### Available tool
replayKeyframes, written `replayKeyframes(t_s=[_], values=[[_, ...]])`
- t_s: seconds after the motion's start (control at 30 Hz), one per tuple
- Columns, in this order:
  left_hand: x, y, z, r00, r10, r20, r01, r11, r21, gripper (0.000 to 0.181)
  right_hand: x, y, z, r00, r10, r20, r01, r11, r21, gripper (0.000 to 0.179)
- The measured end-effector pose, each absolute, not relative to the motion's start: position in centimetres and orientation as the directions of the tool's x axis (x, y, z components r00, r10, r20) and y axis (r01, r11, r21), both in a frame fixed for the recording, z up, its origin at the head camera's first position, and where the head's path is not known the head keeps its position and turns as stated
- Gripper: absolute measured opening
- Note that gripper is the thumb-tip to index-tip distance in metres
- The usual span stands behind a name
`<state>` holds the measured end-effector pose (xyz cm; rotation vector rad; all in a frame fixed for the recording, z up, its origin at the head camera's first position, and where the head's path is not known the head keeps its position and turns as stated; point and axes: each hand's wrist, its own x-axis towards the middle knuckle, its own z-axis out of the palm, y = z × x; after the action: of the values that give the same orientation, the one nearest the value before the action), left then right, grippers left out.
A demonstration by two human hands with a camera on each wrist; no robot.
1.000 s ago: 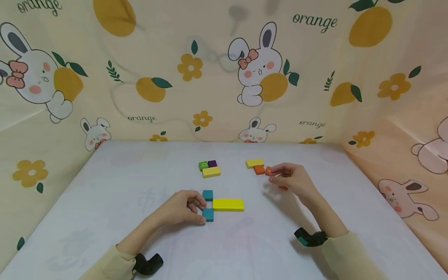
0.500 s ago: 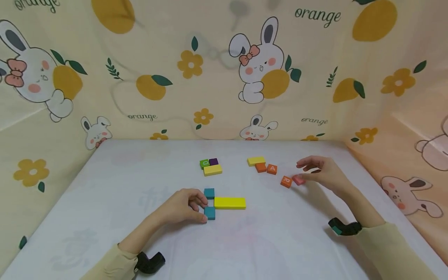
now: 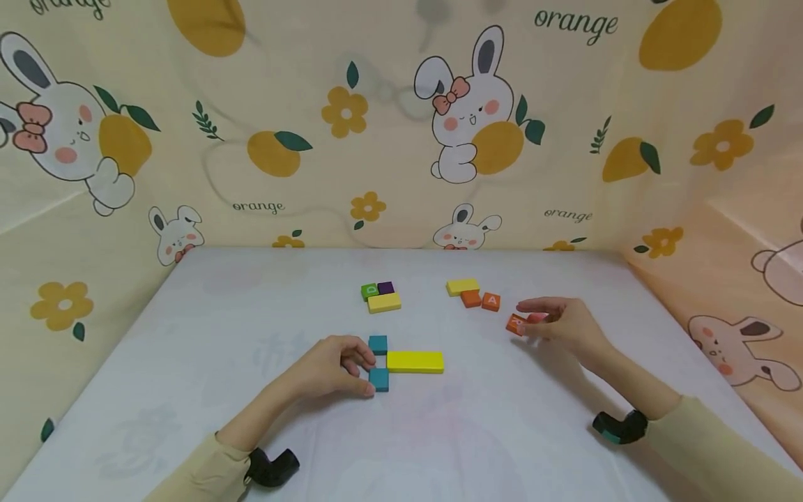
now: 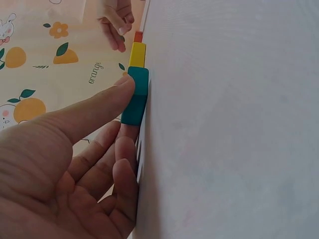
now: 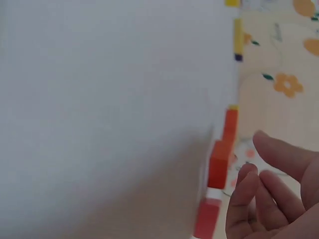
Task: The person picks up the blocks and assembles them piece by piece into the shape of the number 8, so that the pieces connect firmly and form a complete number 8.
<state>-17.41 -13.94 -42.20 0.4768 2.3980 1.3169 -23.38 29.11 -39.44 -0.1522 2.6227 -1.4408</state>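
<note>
My left hand (image 3: 332, 366) pinches the lower teal block (image 3: 379, 380) between thumb and finger. The upper teal block (image 3: 378, 344) lies just behind it, and a long yellow block (image 3: 415, 362) extends to the right from between the two. In the left wrist view the thumb presses against a teal block (image 4: 135, 97). My right hand (image 3: 567, 324), thumb and fingers apart, reaches over an orange block marked R (image 3: 514, 324) and partly covers a pinkish-red block (image 3: 536, 318). Nothing sits between those fingers in the right wrist view, where the pinkish-red block (image 5: 207, 219) stands beside them.
Behind the R block are an orange block marked A (image 3: 491, 301), another orange block (image 3: 470, 298) and a yellow block (image 3: 463, 286). Farther left, green (image 3: 369, 291), purple (image 3: 385, 286) and yellow (image 3: 385, 302) blocks form a cluster. A patterned backdrop (image 3: 389, 153) rises along the table's far edge.
My right hand left the orange A block, moved right to the pinkish-red block, then came slightly back left over the R block. My left hand has stayed at the teal blocks.
</note>
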Motion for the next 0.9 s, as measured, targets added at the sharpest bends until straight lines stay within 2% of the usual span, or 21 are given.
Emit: replayKeyframes(t_s=[0.27, 0.5, 0.9], values=[[-17.5, -14.0, -42.4, -0.878, 0.454, -0.151, 0.114, 0.506, 0.855, 0.040, -22.8, 28.8, -40.5, -0.995, -0.062, -0.076, 0.032, 0.524, -0.851, 0.054], [-17.5, -14.0, -42.4, -0.875, 0.460, -0.148, 0.119, 0.502, 0.857, 0.040, -22.7, 28.3, -40.9, -0.994, -0.011, -0.105, 0.088, 0.455, -0.886, 0.053], [-17.6, -14.0, -42.4, -0.872, 0.465, -0.154, 0.115, 0.500, 0.858, 0.039, -22.7, 28.0, -40.9, -0.983, 0.007, -0.183, 0.169, 0.424, -0.890, 0.059]])
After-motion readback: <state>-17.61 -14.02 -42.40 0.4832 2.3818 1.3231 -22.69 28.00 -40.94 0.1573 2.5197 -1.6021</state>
